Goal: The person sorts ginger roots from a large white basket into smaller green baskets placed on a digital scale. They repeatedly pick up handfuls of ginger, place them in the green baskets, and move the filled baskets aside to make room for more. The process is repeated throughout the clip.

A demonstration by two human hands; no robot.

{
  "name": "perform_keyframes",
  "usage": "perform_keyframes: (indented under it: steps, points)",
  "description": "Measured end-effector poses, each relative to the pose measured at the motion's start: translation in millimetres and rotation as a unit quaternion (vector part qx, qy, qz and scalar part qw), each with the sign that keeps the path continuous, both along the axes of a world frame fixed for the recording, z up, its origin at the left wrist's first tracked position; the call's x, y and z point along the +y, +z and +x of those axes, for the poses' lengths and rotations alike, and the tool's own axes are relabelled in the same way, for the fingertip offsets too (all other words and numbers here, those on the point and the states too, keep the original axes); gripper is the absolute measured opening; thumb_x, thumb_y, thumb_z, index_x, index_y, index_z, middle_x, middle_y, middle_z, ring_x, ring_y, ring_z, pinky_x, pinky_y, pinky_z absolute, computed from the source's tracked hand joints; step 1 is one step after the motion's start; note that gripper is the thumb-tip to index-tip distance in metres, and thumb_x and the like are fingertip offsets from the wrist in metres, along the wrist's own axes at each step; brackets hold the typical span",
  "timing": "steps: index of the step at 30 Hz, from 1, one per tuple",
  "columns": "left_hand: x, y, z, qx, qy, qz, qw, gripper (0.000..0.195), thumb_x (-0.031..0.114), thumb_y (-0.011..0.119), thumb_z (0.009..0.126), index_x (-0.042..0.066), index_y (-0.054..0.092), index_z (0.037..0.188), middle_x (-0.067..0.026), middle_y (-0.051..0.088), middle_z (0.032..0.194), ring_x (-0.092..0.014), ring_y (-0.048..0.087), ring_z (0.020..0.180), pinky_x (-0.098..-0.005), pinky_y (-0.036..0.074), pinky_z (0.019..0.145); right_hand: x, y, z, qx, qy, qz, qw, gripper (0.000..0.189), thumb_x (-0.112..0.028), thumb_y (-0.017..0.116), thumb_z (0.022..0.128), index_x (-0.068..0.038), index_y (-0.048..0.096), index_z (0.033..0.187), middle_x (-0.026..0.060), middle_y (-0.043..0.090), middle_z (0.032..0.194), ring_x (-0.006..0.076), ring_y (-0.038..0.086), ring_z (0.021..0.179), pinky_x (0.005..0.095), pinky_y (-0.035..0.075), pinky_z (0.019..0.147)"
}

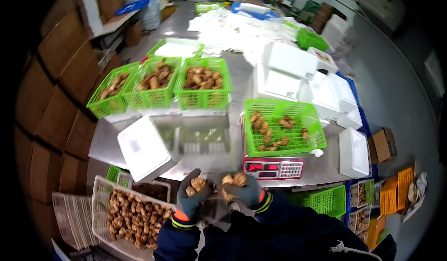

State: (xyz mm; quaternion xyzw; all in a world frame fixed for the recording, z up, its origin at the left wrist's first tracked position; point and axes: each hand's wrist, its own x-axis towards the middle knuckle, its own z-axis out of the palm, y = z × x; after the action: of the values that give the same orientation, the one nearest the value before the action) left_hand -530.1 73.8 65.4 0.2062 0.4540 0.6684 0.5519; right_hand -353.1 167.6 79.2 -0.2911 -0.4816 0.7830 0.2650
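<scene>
Both my hands wear grey gloves and are at the front edge of the steel table. In my left hand are a couple of brown mushrooms, held in curled fingers. My right hand grips several more mushrooms. A white plastic crate heaped with mushrooms stands below, left of my left hand. Beyond my right hand is a red digital scale with a lit display. It carries a green plastic basket with a few scattered mushrooms inside.
Three green baskets of mushrooms, one nearest the middle, line the table's far left. A white foam box sits in front of them. Foam boxes are stacked at right, with another foam box by the edge. Cardboard boxes wall the left side.
</scene>
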Motion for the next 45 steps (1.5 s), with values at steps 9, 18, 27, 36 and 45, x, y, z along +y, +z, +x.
perform_keyframes:
  steps: [9, 18, 27, 36, 45]
  points:
    - [167, 35, 97, 0.073, 0.004, 0.103, 0.992, 0.049, 0.011, 0.065, 0.083, -0.002, 0.046, 0.125, -0.0079, 0.056, 0.11, -0.012, 0.052, 0.1, -0.0224, 0.043, 0.084, 118, 20, 114, -0.124, -0.296, 0.26, 0.911, 0.043, -0.014, 0.069, 0.079, 0.0, 0.055, 0.116, 0.0049, 0.059, 0.101, 0.0105, 0.055, 0.08, 0.0263, 0.047, 0.073]
    - [9, -32, -11, 0.017, 0.134, -0.092, 0.987, 0.029, 0.015, 0.062, 0.087, 0.0, 0.057, 0.112, -0.009, 0.062, 0.094, -0.015, 0.06, 0.08, -0.0257, 0.049, 0.069, 87, 58, 86, -0.017, -0.31, 0.309, 0.899, 0.023, -0.004, 0.058, 0.086, 0.005, 0.06, 0.107, 0.0089, 0.064, 0.09, 0.013, 0.058, 0.078, 0.0269, 0.048, 0.07]
    - [-179, -77, -94, 0.03, 0.278, -0.123, 0.952, 0.014, 0.017, 0.058, 0.09, 0.003, 0.059, 0.092, -0.0023, 0.055, 0.07, -0.008, 0.044, 0.055, -0.0188, 0.033, 0.045, 58, 93, 9, -0.029, -0.217, 0.238, 0.946, 0.024, -0.008, 0.054, 0.087, 0.007, 0.06, 0.106, 0.0095, 0.064, 0.075, 0.0124, 0.058, 0.067, 0.0256, 0.048, 0.062]
    - [-260, -93, -117, 0.051, 0.33, -0.188, 0.924, 0.018, 0.016, 0.06, 0.087, 0.002, 0.058, 0.099, -0.0007, 0.051, 0.068, -0.007, 0.043, 0.056, -0.0204, 0.033, 0.047, 28, 108, -22, -0.111, -0.141, 0.242, 0.954, 0.021, -0.01, 0.054, 0.087, 0.004, 0.065, 0.097, 0.0028, 0.054, 0.054, 0.0073, 0.048, 0.044, 0.0221, 0.035, 0.043]
    - [-269, -132, -94, 0.278, 0.238, -0.268, 0.891, 0.029, 0.014, 0.063, 0.088, -0.002, 0.059, 0.111, -0.0095, 0.063, 0.099, -0.015, 0.056, 0.083, -0.0265, 0.047, 0.071, 55, 136, 49, -0.207, -0.27, 0.262, 0.903, 0.033, -0.021, 0.053, 0.091, 0.003, 0.064, 0.071, 0.0022, 0.046, 0.043, 0.0075, 0.04, 0.037, 0.0235, 0.03, 0.039]
